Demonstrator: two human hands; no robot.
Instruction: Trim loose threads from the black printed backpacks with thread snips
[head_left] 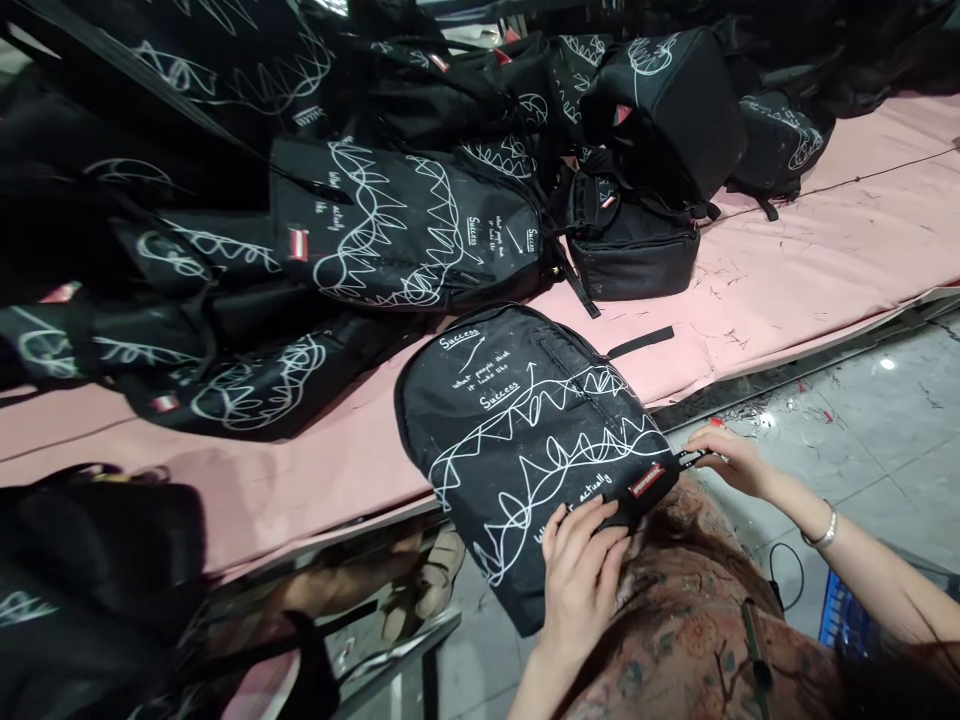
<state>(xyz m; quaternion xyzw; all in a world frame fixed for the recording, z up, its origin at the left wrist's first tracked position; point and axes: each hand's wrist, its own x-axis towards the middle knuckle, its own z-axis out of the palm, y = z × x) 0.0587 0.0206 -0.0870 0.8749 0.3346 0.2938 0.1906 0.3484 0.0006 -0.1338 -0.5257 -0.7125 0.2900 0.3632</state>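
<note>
A black backpack (pixel 555 420) with white scribbled lines, lettering and a red label lies front side up, partly on the pink-covered table and partly over its near edge. My left hand (pixel 581 570) grips its lower edge, with the fingers over the printed face. Close to the lower right corner, beside the label, my right hand (pixel 731 462) is closed on a small dark piece (pixel 691 457) with pale marks. A bit of red shows at those fingers. What the piece is I cannot make out. A black strap end (pixel 641 343) sticks out from the backpack's far side.
More black printed backpacks (pixel 405 230) pile up behind and to the left. Smaller black bags (pixel 634 250) stand at the back right. Thread scraps lie on the pink table cover (pixel 810 270). A blue basket (pixel 836 610) sits on the floor at right. Another person's foot (pixel 442 570) shows below the table.
</note>
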